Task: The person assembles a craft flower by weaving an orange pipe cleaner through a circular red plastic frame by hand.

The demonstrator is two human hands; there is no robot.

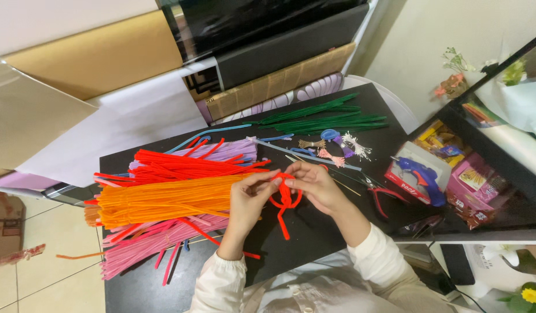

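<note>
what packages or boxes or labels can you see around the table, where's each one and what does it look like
Red box: right table edge, under the blue glue gun; flat, red with white top.
Pink box: right of the table on the dark shelf; rectangular, pink, printed pictures.
Yellow packs: behind the pink box; yellow with mixed colours.
Cardboard box: floor, far left; brown, partly cut off.
No screens or signs show.

Even, soft indoor light fills the frame, with no hard shadows; only faint shade sits under the hands at centre. The black table [314,232] stays dark and matte, while glossy black panels [262,17] at the top show dull reflections. Colours are vivid and well exposed. Wide-angle distortion bends lines toward the edges. Focus is sharp at centre, slightly softer in the corners.
</note>
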